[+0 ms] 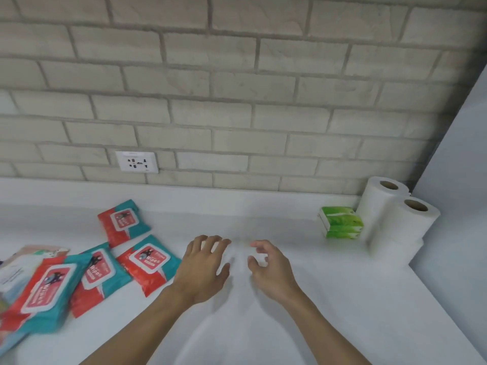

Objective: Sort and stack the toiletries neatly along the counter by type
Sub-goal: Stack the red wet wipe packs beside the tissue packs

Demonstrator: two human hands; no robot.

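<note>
While the left hand (203,264) and right hand (272,266) hover side by side over the white counter (316,299), both sets of fingers are loosely bent and grip nothing. Left of the fingers lie four red-and-teal wipes packs (149,262), two of them overlapping. Well right of the fingers, a stack of green tissue packs (341,222) stands just beside two upright paper rolls (382,206).

- A wall of pale beige rectangular bricks (237,88) with grey mortar rises directly behind the smooth white counter (263,206).
- A white plastic wall socket (137,162) sits just above the counter's back edge.
- A plain pale grey panel (461,154) bounds the counter's right end.
</note>
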